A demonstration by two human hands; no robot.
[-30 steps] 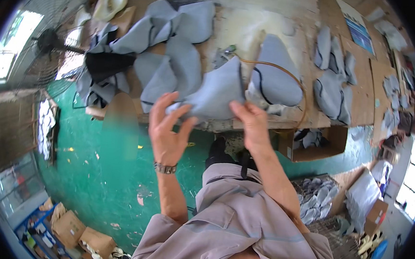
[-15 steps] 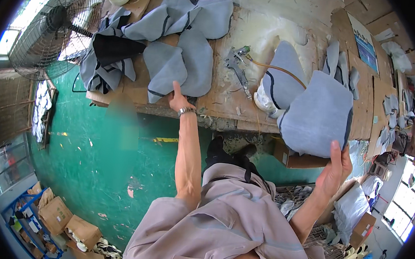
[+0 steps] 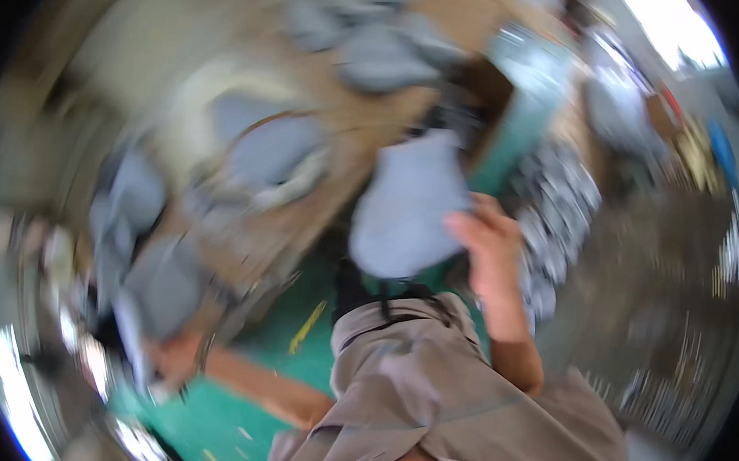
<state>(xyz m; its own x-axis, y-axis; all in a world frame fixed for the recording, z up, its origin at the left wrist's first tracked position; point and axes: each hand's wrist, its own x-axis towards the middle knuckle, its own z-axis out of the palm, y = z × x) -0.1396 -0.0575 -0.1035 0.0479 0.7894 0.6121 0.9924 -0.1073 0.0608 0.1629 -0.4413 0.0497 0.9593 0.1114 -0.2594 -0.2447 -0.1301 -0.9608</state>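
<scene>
My right hand (image 3: 489, 235) grips the edge of a flat grey fabric piece (image 3: 410, 203) with rounded corners, held up off the table in front of my waist. My left hand (image 3: 174, 358), with a watch on the wrist, reaches to the table's near left edge. It is at the edge of other grey fabric pieces (image 3: 164, 289), and motion blur hides its fingers. Between the hands, farther back, another grey piece (image 3: 276, 151) rests on a whitish form (image 3: 291, 182), with a thin orange hose (image 3: 266, 122) across it.
Several grey pieces (image 3: 386, 56) lie on the far part of the cardboard-covered table (image 3: 340, 156). An open cardboard box (image 3: 486, 89) stands by its right end. On the right is a rack of grey and white pieces (image 3: 550, 226). Green floor (image 3: 304, 371) shows below the table.
The view has swung to the right and blurred. My right hand still holds the grey piece, now nearer my waist. My left hand stays by the grey pieces on the left.
</scene>
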